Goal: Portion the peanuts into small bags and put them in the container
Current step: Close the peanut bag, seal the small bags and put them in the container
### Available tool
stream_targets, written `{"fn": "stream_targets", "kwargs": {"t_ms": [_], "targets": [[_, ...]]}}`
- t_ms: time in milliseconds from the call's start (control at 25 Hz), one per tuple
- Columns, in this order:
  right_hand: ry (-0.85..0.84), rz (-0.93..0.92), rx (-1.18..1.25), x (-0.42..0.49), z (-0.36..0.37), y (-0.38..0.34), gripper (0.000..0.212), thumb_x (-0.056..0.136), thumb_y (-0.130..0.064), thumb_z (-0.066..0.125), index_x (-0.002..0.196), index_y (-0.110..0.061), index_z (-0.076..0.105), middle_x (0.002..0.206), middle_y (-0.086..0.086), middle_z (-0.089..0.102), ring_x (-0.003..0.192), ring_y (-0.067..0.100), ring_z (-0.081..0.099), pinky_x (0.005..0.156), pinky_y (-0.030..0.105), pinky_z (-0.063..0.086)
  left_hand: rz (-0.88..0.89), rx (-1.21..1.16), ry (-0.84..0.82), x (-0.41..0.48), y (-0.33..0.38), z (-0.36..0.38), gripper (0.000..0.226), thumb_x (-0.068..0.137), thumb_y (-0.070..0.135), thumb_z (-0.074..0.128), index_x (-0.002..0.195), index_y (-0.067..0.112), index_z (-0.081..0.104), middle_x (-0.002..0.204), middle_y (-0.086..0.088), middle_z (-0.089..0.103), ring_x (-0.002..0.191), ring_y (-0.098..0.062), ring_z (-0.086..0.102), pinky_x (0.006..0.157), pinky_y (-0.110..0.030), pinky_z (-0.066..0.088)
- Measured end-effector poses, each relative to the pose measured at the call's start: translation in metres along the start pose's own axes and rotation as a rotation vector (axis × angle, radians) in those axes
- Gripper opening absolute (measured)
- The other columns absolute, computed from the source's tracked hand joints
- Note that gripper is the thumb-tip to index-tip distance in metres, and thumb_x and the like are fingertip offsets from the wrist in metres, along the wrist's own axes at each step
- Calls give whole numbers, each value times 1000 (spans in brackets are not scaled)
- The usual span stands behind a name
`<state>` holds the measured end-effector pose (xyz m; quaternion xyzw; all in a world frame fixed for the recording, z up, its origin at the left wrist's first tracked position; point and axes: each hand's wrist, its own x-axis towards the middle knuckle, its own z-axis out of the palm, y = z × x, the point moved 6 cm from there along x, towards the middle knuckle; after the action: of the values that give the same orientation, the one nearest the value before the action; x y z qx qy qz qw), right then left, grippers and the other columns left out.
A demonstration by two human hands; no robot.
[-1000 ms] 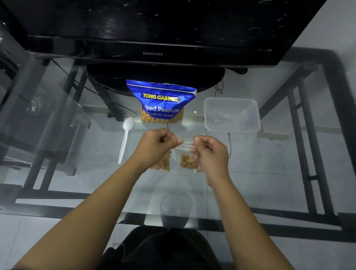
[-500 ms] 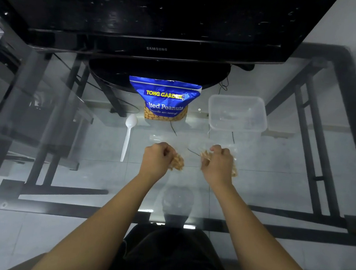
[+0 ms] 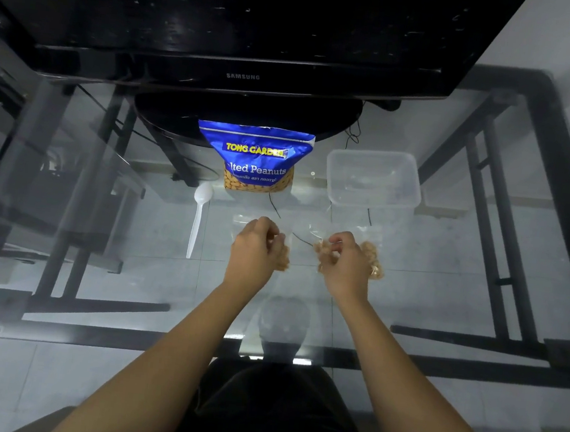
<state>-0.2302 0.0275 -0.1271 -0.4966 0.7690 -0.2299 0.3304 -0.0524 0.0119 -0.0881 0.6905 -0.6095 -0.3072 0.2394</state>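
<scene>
My left hand [image 3: 254,244] has its fingers curled round a small clear bag of peanuts [image 3: 284,260] low over the glass table. A short way to the right, my right hand [image 3: 346,263] grips a second small bag of peanuts [image 3: 372,261], and nuts show on both sides of its fingers. The blue Tong Garden peanut pouch [image 3: 254,159] stands upright behind my hands. The clear rectangular plastic container [image 3: 372,197] sits to the right of the pouch with nothing visible in it. A white plastic spoon [image 3: 199,213] lies to the left of my left hand.
A black Samsung screen [image 3: 249,16] on a round stand fills the far side of the glass table [image 3: 97,230]. The table's black metal frame [image 3: 534,194] and the tiled floor show through the glass. My dark-clothed lap is at the near edge.
My hands were close together, pinching one bag top between them. They have since moved apart and lowered, each holding its own bag of peanuts.
</scene>
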Motion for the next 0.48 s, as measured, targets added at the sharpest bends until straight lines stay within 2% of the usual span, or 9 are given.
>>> {"fn": "stream_targets", "kwargs": {"t_ms": [80, 160, 240, 360, 400, 480], "targets": [[-1, -6, 163, -7, -3, -7, 25, 87, -16, 64, 106, -15, 48, 95, 0, 59, 85, 15, 60, 69, 23, 50, -110, -245, -114, 0, 5, 8, 29, 89, 28, 59, 110, 8, 59, 95, -4, 64, 74, -8, 62, 53, -9, 48], [-14, -45, 305, -14, -7, -20, 33, 85, -21, 67, 108, -17, 43, 93, -4, 55, 81, 7, 58, 69, 19, 51, -201, -452, -179, 2, 10, 12, 36, 86, 30, 64, 117, 11, 59, 99, -2, 66, 83, -8, 64, 51, -8, 50], [-24, -76, 383, -20, -13, -32, 43, 81, -22, 72, 109, -20, 40, 94, -10, 53, 81, 3, 58, 65, 12, 50, -200, -531, -165, 6, 16, 11, 29, 85, 24, 66, 111, 12, 61, 94, -3, 68, 83, -10, 65, 53, -11, 52], [-96, 19, 596, -25, -16, -37, 58, 76, -28, 76, 121, -26, 38, 106, -16, 52, 89, 4, 60, 68, 15, 51, -167, -590, -172, 11, 25, 7, 11, 87, 12, 63, 98, 9, 64, 78, -2, 66, 72, -10, 65, 67, -22, 55], [-110, 68, 677, -24, -17, -36, 55, 79, -31, 73, 124, -28, 41, 109, -15, 55, 92, 4, 61, 72, 19, 52, -161, -622, -202, 12, 28, 6, 9, 88, 10, 61, 96, 9, 65, 76, -3, 65, 71, -11, 64, 72, -25, 56], [-75, 87, 744, -20, -21, -36, 27, 86, -34, 63, 111, -28, 58, 104, -7, 66, 90, 6, 65, 80, 29, 54, -155, -679, -289, 11, 33, 3, 8, 90, 11, 58, 94, 10, 64, 73, -3, 63, 69, -12, 62, 70, -25, 56]]}}
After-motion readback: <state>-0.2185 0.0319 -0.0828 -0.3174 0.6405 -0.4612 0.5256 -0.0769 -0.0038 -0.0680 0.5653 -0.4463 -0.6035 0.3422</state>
